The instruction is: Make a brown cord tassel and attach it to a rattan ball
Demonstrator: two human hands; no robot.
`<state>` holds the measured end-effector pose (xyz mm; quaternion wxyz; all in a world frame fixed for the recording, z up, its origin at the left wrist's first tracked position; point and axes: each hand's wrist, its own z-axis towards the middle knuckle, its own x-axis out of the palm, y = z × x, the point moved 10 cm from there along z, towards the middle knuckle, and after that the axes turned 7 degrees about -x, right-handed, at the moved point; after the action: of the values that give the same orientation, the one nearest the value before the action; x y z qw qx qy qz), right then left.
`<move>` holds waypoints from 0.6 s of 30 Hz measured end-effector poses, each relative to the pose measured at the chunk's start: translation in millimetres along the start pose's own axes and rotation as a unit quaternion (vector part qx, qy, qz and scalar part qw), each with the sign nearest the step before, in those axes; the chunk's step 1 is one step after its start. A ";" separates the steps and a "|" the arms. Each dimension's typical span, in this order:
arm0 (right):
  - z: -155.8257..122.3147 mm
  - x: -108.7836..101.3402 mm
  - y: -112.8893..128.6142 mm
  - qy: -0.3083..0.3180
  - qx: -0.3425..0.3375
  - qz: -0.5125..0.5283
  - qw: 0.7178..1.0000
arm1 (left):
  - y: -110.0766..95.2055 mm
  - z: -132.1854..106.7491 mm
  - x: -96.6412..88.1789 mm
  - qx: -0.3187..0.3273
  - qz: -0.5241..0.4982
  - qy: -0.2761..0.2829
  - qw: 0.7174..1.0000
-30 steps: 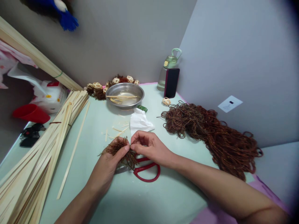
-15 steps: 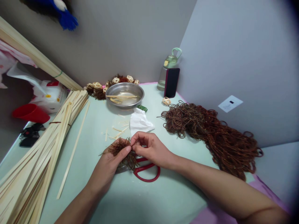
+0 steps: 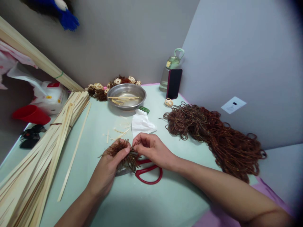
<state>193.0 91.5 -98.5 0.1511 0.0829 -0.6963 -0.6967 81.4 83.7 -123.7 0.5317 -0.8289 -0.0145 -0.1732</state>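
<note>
Where the smooth, pale green tabletop (image 3: 132, 201) widened toward the viewer, open room lay between the forearms. Next came red-handled scissors (image 3: 148, 182), their rounded grip partly beneath a shaggy brown tuft (image 3: 131, 160) of yarn-like strands. The tuft lay between the hands: the left hand (image 3: 109, 165), half curled, held it under the thumb, while the right hand (image 3: 153, 149) met its right side with thumb and forefinger nearly together; whether these pinched anything was too small to tell. Flat, pale, wood-like strips (image 3: 47, 151) ran in a bundle along the left edge, one loose strip (image 3: 75, 154) beside them. A looped, glinting yarn heap (image 3: 213, 135) followed the right edge. Beyond the hands, pale slivers (image 3: 124, 133) lay left of crumpled white tissue (image 3: 142, 123); behind stood a round metal bowl (image 3: 126, 107). Toward the far right corner, an openwork ball (image 3: 169, 102) lay near an upright phone (image 3: 174, 83) and a translucent green bottle (image 3: 164, 79).
</note>
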 end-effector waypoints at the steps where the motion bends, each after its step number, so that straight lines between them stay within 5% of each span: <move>1: 0.2 0.1 0.1 -0.001 -0.001 0.007 1.000 | 0.9 0.2 -0.1 0.000 0.005 0.002 1.000; 18: -0.3 3.4 5.3 0.007 -0.010 -0.002 1.000 | 7.4 0.5 0.1 -0.002 0.047 0.029 0.998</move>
<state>190.4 90.2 -92.9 0.1548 0.0876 -0.6878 -0.7038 83.1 80.9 -130.3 0.5376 -0.8244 0.0403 -0.1723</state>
